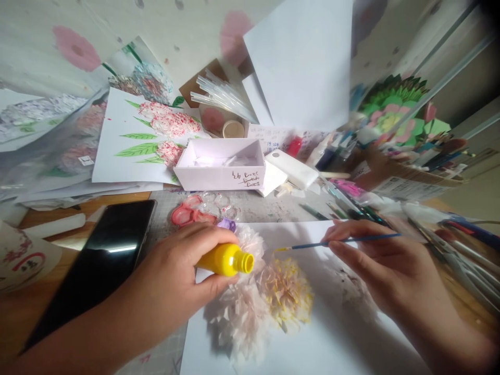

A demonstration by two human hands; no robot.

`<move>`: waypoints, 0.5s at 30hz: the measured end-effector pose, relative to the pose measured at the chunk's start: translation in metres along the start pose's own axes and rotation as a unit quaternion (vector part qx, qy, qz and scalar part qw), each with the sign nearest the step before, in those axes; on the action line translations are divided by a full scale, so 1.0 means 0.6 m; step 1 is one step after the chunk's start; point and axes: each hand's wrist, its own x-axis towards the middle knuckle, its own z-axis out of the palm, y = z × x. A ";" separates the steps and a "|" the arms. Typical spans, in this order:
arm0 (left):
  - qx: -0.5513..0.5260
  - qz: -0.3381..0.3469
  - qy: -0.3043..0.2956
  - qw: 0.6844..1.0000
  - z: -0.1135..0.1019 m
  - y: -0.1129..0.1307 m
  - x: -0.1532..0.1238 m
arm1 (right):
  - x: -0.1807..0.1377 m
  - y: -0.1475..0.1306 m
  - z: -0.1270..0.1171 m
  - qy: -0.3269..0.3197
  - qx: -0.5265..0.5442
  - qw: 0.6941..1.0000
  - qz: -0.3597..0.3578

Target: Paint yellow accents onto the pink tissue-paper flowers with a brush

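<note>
My left hand (183, 260) is wrapped round an open yellow paint bottle (224, 259), tilted with its mouth toward the right. Between the fingertips of my right hand (375, 265) is a thin blue paintbrush (308, 245), its tip yellow and pointing left. Just below that tip sits a ruffled paper flower (287, 291) with yellow on its petal edges. Paler pinkish-white paper flowers (242, 317) lie beside it, partly hidden by my left hand. A white sheet (336, 338) lies under them. Another flower (353, 291) is partly covered by my right hand.
A black phone (113, 245) and a paper cup (27, 258) are at the left. Behind the flowers are a palette (195, 208), a white box (219, 177) and a flower picture (121, 140). Brushes and tools crowd the right, near a cardboard box (414, 182).
</note>
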 end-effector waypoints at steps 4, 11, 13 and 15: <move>-0.002 -0.003 0.000 1.000 0.000 0.001 0.002 | -0.004 -0.002 -0.002 -0.011 0.013 1.000 -0.004; -0.009 -0.001 0.005 1.000 0.004 -0.001 -0.003 | -0.012 -0.020 -0.003 -0.039 -0.006 0.999 -0.010; -0.011 -0.001 0.006 1.000 0.004 -0.001 -0.004 | -0.010 -0.023 -0.004 -0.044 -0.008 0.999 -0.011; -0.012 -0.002 0.005 1.000 0.003 0.000 -0.003 | -0.008 -0.026 -0.004 -0.048 0.001 0.999 -0.010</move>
